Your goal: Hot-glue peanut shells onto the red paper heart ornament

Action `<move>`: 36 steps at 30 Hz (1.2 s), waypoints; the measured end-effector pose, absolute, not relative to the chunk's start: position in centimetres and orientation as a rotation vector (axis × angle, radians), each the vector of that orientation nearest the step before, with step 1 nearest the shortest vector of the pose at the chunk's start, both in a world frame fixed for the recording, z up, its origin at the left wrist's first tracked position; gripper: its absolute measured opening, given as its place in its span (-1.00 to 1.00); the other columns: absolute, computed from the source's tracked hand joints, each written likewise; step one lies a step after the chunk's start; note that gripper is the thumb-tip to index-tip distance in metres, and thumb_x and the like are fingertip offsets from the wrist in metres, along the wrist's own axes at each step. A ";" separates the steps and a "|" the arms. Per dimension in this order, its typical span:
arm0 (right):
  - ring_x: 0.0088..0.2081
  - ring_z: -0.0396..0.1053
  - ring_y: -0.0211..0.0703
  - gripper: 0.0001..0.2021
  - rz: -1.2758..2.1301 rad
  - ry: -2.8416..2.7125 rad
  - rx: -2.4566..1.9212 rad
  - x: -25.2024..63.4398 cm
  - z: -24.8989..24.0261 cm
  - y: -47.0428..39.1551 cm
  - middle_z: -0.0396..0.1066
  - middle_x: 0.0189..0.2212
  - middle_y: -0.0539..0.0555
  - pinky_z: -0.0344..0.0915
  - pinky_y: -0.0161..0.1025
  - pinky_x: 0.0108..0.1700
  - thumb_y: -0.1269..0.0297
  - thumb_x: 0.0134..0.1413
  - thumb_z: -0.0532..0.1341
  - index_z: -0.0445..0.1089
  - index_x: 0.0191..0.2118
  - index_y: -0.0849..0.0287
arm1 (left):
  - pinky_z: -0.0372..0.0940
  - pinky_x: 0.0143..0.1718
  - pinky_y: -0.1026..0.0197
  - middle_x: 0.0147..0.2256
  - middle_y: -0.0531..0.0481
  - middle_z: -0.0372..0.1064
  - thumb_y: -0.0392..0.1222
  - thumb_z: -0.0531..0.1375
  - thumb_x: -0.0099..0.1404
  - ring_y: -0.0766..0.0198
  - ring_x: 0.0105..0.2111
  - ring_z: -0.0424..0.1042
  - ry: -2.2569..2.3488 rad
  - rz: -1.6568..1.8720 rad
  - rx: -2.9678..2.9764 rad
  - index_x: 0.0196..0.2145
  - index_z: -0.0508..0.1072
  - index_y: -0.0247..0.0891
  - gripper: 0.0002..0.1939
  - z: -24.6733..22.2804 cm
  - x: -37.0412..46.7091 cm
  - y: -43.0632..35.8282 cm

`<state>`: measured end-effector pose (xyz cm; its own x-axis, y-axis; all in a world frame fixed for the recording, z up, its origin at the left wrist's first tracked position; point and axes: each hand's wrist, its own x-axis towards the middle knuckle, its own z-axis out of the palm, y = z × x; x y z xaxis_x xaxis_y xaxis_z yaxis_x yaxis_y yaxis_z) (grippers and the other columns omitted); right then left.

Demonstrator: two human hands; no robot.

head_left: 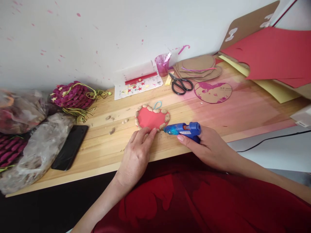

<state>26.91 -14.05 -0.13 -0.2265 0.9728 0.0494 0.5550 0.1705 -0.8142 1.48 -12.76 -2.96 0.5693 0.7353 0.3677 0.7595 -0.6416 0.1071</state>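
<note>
Pink stains a wooden table beside a spattered wall; on it, the left hand touches a peanut-rimmed heart, any finger pinch unclear, while the right hand clasps a glue gun.

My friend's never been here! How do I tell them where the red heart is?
Find the wooden table, then the left hand near its front edge. Its fingers rest at the near edge of the red heart. Unlike the pink-patched cardboard heart by the scissors, it has a border of peanut shells and a pale blue loop on top.
</note>
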 end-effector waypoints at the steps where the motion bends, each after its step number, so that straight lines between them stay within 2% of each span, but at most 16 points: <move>1: -0.38 0.38 -0.12 -0.74 0.917 -1.866 -1.437 26.9 -0.1 -14.0 0.48 -0.39 0.02 0.23 -0.19 -0.29 0.12 0.37 0.15 0.41 -0.35 0.10 | 0.47 -0.02 0.02 0.04 -0.24 0.43 -0.54 0.04 0.39 0.06 -0.03 0.44 -1.305 -0.605 -2.712 0.22 0.38 -0.29 -0.50 -2.9 1.6 -12.7; 7: -0.40 0.37 -0.12 -0.72 0.916 -1.873 -1.446 26.8 -0.1 -14.0 0.46 -0.41 0.02 0.23 -0.19 -0.30 0.10 0.38 0.14 0.42 -0.34 0.10 | 0.44 -0.17 0.16 -0.14 -0.12 0.53 -0.32 0.15 0.48 0.17 -0.19 0.51 -1.371 -0.676 -2.592 -0.04 0.55 -0.25 -0.80 -2.4 2.7 -11.9; 9: -0.40 0.37 -0.12 -0.72 0.914 -1.872 -1.446 26.8 -0.1 -13.9 0.46 -0.42 0.02 0.22 -0.20 -0.30 0.10 0.38 0.14 0.42 -0.34 0.10 | 0.41 -0.22 0.18 -0.20 -0.08 0.54 -0.28 0.18 0.48 0.17 -0.23 0.50 -1.394 -0.655 -2.576 -0.13 0.58 -0.24 -0.85 -2.1 3.1 -11.6; 16: -0.42 0.35 -0.13 -0.69 0.913 -1.873 -1.445 26.8 -0.2 -13.8 0.44 -0.45 0.01 0.19 -0.21 -0.34 0.07 0.38 0.14 0.39 -0.37 0.10 | 0.35 -0.29 0.18 -0.28 -0.06 0.54 -0.25 0.21 0.46 0.16 -0.27 0.50 -1.433 -0.620 -2.541 -0.21 0.60 -0.25 -0.86 -1.7 3.4 -11.3; 36: -0.42 0.34 -0.13 -0.70 0.905 -1.875 -1.456 26.7 -0.1 -13.7 0.42 -0.46 0.00 0.17 -0.19 -0.33 0.09 0.38 0.13 0.35 -0.39 0.09 | 0.33 -0.28 0.17 -0.28 -0.06 0.55 -0.29 0.18 0.47 0.16 -0.29 0.49 -1.437 -0.630 -2.568 -0.23 0.57 -0.27 -0.84 -1.7 3.3 -11.2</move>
<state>26.68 -13.66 -0.10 -0.2256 0.9732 0.0445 0.5704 0.1689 -0.8038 3.35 -11.22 -1.69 0.4588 0.7839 0.4183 0.8389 -0.5373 0.0866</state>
